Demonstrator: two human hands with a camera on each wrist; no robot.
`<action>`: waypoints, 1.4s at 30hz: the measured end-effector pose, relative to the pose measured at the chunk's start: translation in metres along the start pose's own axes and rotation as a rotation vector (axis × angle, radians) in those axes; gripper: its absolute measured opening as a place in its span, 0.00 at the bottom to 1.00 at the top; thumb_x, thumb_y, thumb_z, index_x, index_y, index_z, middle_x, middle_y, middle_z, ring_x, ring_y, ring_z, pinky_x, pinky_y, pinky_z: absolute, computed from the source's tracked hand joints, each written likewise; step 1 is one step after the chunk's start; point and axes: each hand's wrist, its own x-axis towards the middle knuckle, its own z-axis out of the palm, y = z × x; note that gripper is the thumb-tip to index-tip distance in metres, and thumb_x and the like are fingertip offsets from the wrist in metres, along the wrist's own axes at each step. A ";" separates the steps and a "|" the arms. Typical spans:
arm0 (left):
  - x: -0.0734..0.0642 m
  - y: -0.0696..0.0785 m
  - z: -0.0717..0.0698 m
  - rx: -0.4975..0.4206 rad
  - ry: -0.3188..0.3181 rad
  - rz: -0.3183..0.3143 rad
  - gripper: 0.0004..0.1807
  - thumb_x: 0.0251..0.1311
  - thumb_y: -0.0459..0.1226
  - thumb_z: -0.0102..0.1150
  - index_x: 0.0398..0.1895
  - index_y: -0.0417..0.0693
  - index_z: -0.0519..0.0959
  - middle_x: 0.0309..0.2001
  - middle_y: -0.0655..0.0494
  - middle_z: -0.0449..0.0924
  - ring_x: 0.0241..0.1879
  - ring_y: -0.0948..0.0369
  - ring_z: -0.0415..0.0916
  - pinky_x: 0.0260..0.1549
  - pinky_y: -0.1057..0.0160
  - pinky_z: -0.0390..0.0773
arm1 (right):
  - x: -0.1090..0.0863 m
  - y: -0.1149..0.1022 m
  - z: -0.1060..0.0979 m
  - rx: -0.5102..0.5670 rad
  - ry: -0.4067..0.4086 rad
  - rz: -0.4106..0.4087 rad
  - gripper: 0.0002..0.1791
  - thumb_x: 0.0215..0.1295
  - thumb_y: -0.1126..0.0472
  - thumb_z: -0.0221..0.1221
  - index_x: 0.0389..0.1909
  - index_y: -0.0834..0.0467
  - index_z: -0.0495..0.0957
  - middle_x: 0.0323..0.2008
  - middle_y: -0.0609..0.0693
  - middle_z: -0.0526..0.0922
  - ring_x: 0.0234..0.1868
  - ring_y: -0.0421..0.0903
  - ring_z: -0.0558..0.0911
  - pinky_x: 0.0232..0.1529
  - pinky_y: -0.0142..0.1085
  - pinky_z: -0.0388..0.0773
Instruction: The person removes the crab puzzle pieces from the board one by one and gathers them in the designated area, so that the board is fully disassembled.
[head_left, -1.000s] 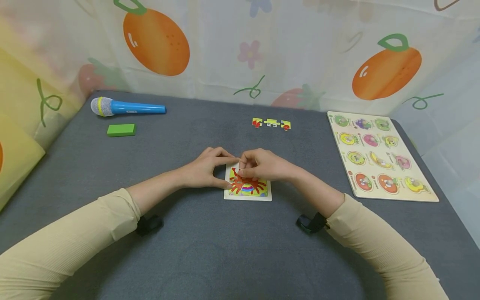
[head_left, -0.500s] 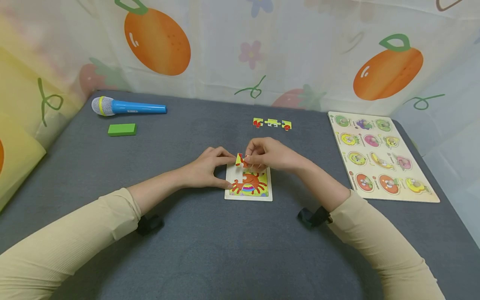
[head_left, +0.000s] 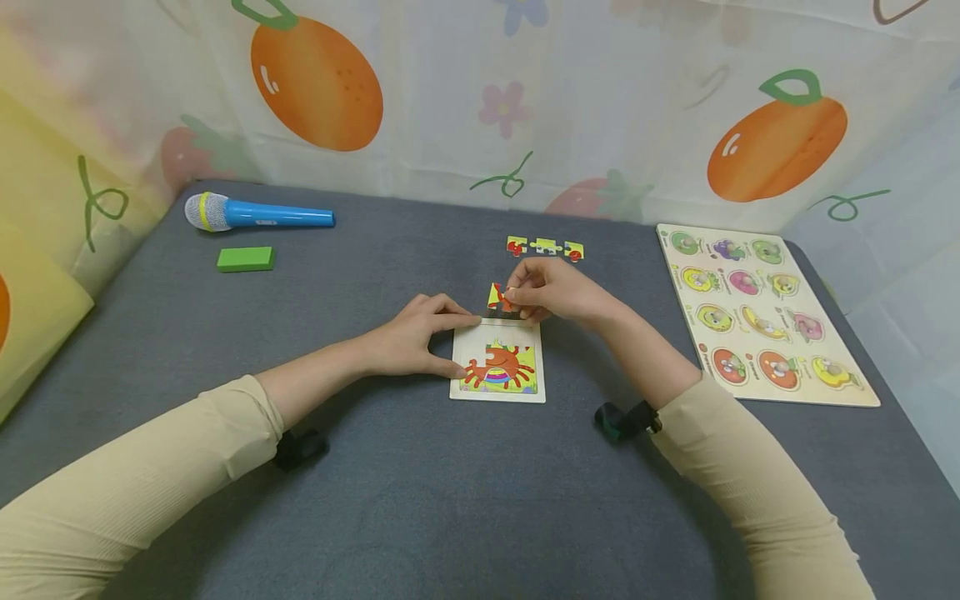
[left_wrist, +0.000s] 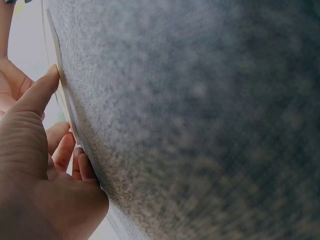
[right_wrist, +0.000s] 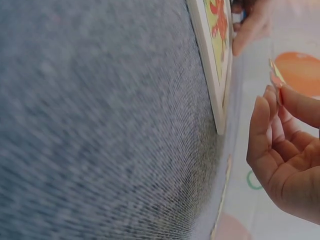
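Note:
A small crab jigsaw board (head_left: pixel 470 343) lies on the table in the middle of the head view. Its lower and right parts carry the crab picture; the upper left is bare. My left hand (head_left: pixel 408 337) steadies the board, thumb at the left edge and index finger at the top left corner. Just beyond the board's far edge, my right hand (head_left: pixel 553 287) pinches a red and yellow puzzle piece (head_left: pixel 495 296) between thumb and fingertips, raised above the table. The same piece (right_wrist: pixel 276 77) shows edge-on in the right wrist view.
Beyond my right hand, a row of 3 puzzle pieces (head_left: pixel 546 247) lies on the table. A fruit board (head_left: pixel 787 390) is at the right. A blue toy microphone (head_left: pixel 277 216) and a green block (head_left: pixel 245 259) lie at the far left. A printed curtain (head_left: pixel 442 108) hangs behind.
My right hand has lifted the puzzle piece from the board's upper left and carried it away, slightly right, past the far edge. The left hand has stayed at the board.

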 end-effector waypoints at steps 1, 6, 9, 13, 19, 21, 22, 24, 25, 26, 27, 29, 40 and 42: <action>0.000 0.000 0.000 0.001 0.002 0.003 0.41 0.50 0.47 0.74 0.69 0.52 0.71 0.62 0.51 0.71 0.57 0.52 0.62 0.56 0.51 0.64 | 0.001 0.001 -0.001 0.006 0.004 0.001 0.08 0.72 0.59 0.57 0.42 0.60 0.74 0.38 0.53 0.83 0.33 0.45 0.79 0.40 0.37 0.82; 0.000 -0.001 0.001 -0.004 0.006 0.007 0.41 0.49 0.47 0.75 0.69 0.51 0.72 0.62 0.51 0.71 0.57 0.52 0.62 0.57 0.50 0.64 | 0.006 0.002 -0.006 0.036 0.034 0.017 0.08 0.71 0.59 0.58 0.42 0.60 0.75 0.38 0.54 0.83 0.31 0.43 0.79 0.38 0.36 0.82; 0.000 -0.001 0.001 -0.003 0.005 0.006 0.41 0.50 0.47 0.75 0.69 0.52 0.72 0.62 0.51 0.71 0.58 0.51 0.62 0.57 0.50 0.64 | 0.008 0.003 -0.008 0.062 0.057 0.028 0.08 0.70 0.60 0.58 0.42 0.61 0.75 0.35 0.53 0.83 0.30 0.43 0.79 0.38 0.35 0.82; 0.000 -0.002 0.001 0.004 0.001 0.003 0.41 0.50 0.48 0.74 0.69 0.52 0.71 0.62 0.51 0.71 0.57 0.52 0.62 0.57 0.50 0.64 | 0.011 0.004 -0.011 0.095 0.082 0.036 0.08 0.70 0.62 0.58 0.42 0.63 0.76 0.32 0.52 0.81 0.29 0.42 0.79 0.38 0.36 0.82; 0.001 -0.002 0.001 0.005 -0.001 0.001 0.40 0.50 0.48 0.74 0.69 0.53 0.71 0.62 0.51 0.71 0.58 0.52 0.62 0.56 0.50 0.64 | 0.016 0.006 -0.017 0.132 0.124 0.039 0.10 0.70 0.61 0.58 0.45 0.65 0.75 0.29 0.49 0.81 0.29 0.40 0.80 0.38 0.35 0.83; 0.001 -0.002 0.001 0.004 -0.001 0.001 0.40 0.50 0.48 0.74 0.69 0.53 0.71 0.62 0.51 0.71 0.58 0.52 0.61 0.56 0.50 0.64 | 0.017 0.007 -0.019 0.145 0.140 0.039 0.11 0.70 0.61 0.58 0.45 0.66 0.76 0.29 0.49 0.81 0.28 0.40 0.80 0.38 0.34 0.82; 0.001 -0.002 0.001 0.004 -0.001 0.002 0.40 0.50 0.48 0.74 0.69 0.52 0.71 0.62 0.51 0.71 0.58 0.52 0.61 0.56 0.50 0.64 | 0.018 0.008 -0.019 0.151 0.147 0.039 0.11 0.70 0.62 0.58 0.46 0.66 0.76 0.29 0.48 0.81 0.28 0.40 0.80 0.37 0.34 0.82; 0.001 -0.002 0.001 0.003 -0.001 0.002 0.41 0.50 0.48 0.74 0.69 0.52 0.71 0.62 0.51 0.71 0.58 0.52 0.61 0.56 0.51 0.63 | 0.019 0.008 -0.020 0.164 0.162 0.043 0.11 0.69 0.62 0.58 0.46 0.67 0.76 0.29 0.48 0.81 0.28 0.40 0.80 0.36 0.33 0.82; 0.001 -0.002 0.001 0.003 -0.001 0.002 0.41 0.50 0.48 0.74 0.69 0.52 0.71 0.62 0.51 0.71 0.58 0.52 0.61 0.57 0.51 0.63 | 0.021 0.009 -0.021 0.172 0.168 0.044 0.11 0.69 0.62 0.58 0.46 0.67 0.76 0.28 0.47 0.81 0.29 0.40 0.81 0.36 0.32 0.82; 0.001 -0.002 0.001 0.002 -0.002 0.001 0.41 0.50 0.47 0.74 0.69 0.52 0.71 0.62 0.51 0.71 0.58 0.52 0.61 0.57 0.51 0.63 | 0.022 0.009 -0.021 0.176 0.175 0.047 0.11 0.69 0.63 0.59 0.45 0.67 0.76 0.28 0.46 0.81 0.29 0.40 0.81 0.36 0.32 0.82; 0.001 -0.002 0.001 0.002 -0.002 0.000 0.41 0.50 0.47 0.74 0.69 0.52 0.71 0.62 0.51 0.71 0.57 0.52 0.61 0.56 0.51 0.63 | 0.023 0.010 -0.022 0.184 0.180 0.050 0.11 0.69 0.63 0.59 0.45 0.67 0.76 0.28 0.46 0.81 0.29 0.40 0.81 0.36 0.32 0.82; 0.001 -0.002 0.001 0.002 -0.001 0.000 0.41 0.49 0.47 0.75 0.69 0.52 0.72 0.62 0.51 0.71 0.57 0.52 0.61 0.56 0.51 0.63 | 0.025 0.010 -0.023 0.194 0.192 0.054 0.10 0.69 0.64 0.59 0.45 0.67 0.76 0.28 0.44 0.81 0.29 0.40 0.81 0.36 0.32 0.82; 0.001 -0.002 0.001 0.007 0.002 0.003 0.40 0.50 0.47 0.74 0.69 0.52 0.72 0.62 0.51 0.71 0.57 0.52 0.62 0.56 0.51 0.64 | 0.035 0.014 -0.026 0.240 0.236 0.064 0.13 0.67 0.67 0.60 0.48 0.70 0.75 0.28 0.44 0.82 0.28 0.39 0.82 0.34 0.30 0.82; 0.001 -0.001 0.000 0.006 -0.001 0.001 0.40 0.50 0.47 0.74 0.69 0.52 0.71 0.62 0.51 0.71 0.57 0.52 0.62 0.56 0.51 0.64 | 0.037 0.014 -0.026 0.234 0.246 0.068 0.13 0.67 0.67 0.60 0.49 0.70 0.75 0.29 0.44 0.81 0.28 0.39 0.82 0.34 0.30 0.82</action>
